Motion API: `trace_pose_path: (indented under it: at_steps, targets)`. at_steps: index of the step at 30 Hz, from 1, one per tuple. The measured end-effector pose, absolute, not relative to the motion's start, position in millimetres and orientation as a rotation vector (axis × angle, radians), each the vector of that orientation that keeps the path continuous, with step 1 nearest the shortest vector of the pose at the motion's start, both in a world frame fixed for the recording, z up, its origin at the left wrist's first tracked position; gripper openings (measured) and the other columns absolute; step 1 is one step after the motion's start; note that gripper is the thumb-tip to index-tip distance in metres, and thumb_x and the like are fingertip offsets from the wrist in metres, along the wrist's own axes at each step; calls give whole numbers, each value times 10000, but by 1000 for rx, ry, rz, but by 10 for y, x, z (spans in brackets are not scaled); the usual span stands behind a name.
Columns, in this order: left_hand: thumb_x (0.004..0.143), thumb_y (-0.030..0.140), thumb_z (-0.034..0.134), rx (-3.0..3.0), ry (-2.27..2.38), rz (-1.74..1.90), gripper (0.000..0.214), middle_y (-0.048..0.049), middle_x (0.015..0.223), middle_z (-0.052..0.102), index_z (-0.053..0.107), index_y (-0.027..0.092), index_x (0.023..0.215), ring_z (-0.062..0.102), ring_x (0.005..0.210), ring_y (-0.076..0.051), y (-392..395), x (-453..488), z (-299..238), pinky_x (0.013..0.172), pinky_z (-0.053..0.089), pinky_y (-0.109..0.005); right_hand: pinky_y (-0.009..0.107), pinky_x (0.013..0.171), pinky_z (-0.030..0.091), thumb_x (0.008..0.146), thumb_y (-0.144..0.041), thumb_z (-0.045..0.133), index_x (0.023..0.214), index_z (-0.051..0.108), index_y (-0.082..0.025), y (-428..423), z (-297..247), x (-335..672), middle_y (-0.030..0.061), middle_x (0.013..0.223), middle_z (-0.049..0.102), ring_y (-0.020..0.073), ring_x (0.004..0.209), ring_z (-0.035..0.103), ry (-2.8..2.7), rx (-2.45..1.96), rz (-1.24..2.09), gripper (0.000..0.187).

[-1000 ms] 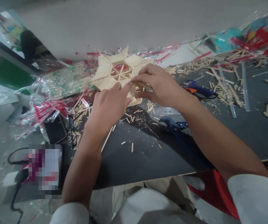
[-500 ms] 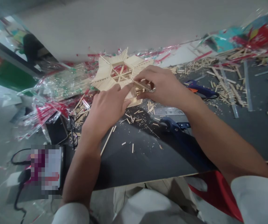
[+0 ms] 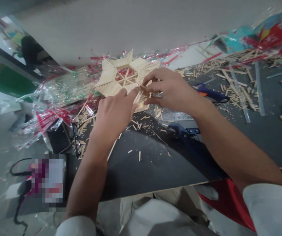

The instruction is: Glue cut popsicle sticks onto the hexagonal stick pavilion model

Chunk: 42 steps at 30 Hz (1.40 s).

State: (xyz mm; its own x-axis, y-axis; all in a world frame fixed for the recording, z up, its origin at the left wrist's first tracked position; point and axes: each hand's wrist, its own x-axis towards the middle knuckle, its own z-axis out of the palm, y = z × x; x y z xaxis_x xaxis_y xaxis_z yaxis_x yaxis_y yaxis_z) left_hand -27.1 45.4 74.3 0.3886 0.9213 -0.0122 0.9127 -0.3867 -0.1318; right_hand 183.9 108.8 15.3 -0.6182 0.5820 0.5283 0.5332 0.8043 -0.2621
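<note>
Two bare hands work at a pale wooden star-shaped stick frame [image 3: 109, 82]: the left hand [image 3: 112, 118] lies open against it, while the right hand [image 3: 170, 88] pinches a thin wooden stick [image 3: 143, 87] at its edge.

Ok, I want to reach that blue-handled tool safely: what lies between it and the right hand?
In the head view, a metal ruler lies flat between the right hand and the blue-handled tool, on the dark tabletop.

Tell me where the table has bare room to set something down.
Dark tabletop lies between the left forearm and right forearm, and right of the long metal strip. Sticks crowd the star-shaped stick frame and upper right.
</note>
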Motion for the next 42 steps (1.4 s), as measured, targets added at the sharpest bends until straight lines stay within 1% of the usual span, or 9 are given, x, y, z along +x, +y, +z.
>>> trace_pose_path:
  at_steps: [5, 9, 12, 17, 23, 28, 32, 35, 42]
  targets:
    - [1092, 378, 427, -2512, -1685, 136, 513, -143, 1212, 704, 446, 280, 1595, 710, 939, -279, 443, -248, 732, 810, 504, -369, 528, 911, 557, 996, -445, 635, 885, 749, -271, 1081, 144, 1822, 87, 1179, 718, 305, 1049, 645, -2370, -862, 67, 236]
    - [1093, 378, 421, -2509, -1701, 139, 523, -148, 1201, 707, 435, 281, 1606, 712, 943, -286, 438, -232, 738, 819, 506, -382, 523, 933, 553, 985, -450, 647, 986, 761, -274, 1080, 133, 1811, 87, 1183, 718, 301, 1064, 643, -2356, -883, 95, 210]
    - [1094, 369, 418, -2512, -1721, 158, 525, -150, 1198, 703, 434, 282, 1611, 713, 952, -299, 437, -229, 752, 822, 506, -396, 503, 927, 550, 976, -442, 669, 1061, 744, -251, 1085, 118, 1818, 96, 1177, 717, 300, 1073, 645, -2341, -845, 85, 222]
    - [1095, 365, 428, -2516, -1734, 144, 517, -148, 1207, 702, 440, 283, 1605, 713, 962, -298, 439, -213, 751, 841, 509, -398, 491, 882, 545, 993, -419, 644, 1007, 727, -266, 1076, 124, 1834, 83, 1211, 704, 283, 1041, 635, -2387, -837, 35, 175]
    - [1090, 377, 433, -2546, -1710, 128, 509, -139, 1200, 709, 456, 286, 1591, 703, 963, -289, 461, -234, 747, 837, 509, -382, 532, 919, 550, 994, -436, 619, 983, 726, -318, 1053, 161, 1823, 64, 1245, 692, 297, 1067, 629, -2417, -915, 80, 160]
    - [1073, 376, 472, -2582, -1659, 100, 534, -122, 1167, 705, 470, 292, 1600, 690, 967, -275, 478, -317, 755, 800, 499, -342, 547, 926, 540, 987, -432, 630, 1003, 745, -279, 1066, 138, 1814, 95, 1235, 686, 319, 1100, 627, -2390, -899, 134, 192]
    - [1074, 381, 473, -2624, -1662, 79, 489, -101, 1107, 696, 541, 321, 1555, 689, 969, -264, 469, -365, 773, 795, 490, -333, 562, 965, 535, 975, -412, 624, 1008, 752, -303, 1063, 137, 1808, 88, 1229, 683, 332, 1130, 622, -2382, -922, 166, 171]
    - [1079, 373, 470, -2655, -1664, 52, 459, -100, 1088, 695, 581, 333, 1523, 692, 959, -270, 448, -363, 785, 796, 480, -344, 561, 964, 544, 957, -404, 636, 993, 754, -294, 1060, 141, 1805, 90, 1227, 686, 338, 1118, 631, -2381, -916, 138, 165]
    - [1070, 358, 479, -2667, -1663, -21, 440, -108, 1114, 720, 597, 285, 1488, 679, 970, -275, 446, -315, 766, 809, 483, -354, 541, 922, 574, 962, -405, 641, 1004, 752, -274, 1053, 162, 1806, 83, 1237, 695, 322, 1065, 654, -2417, -925, 30, 177]
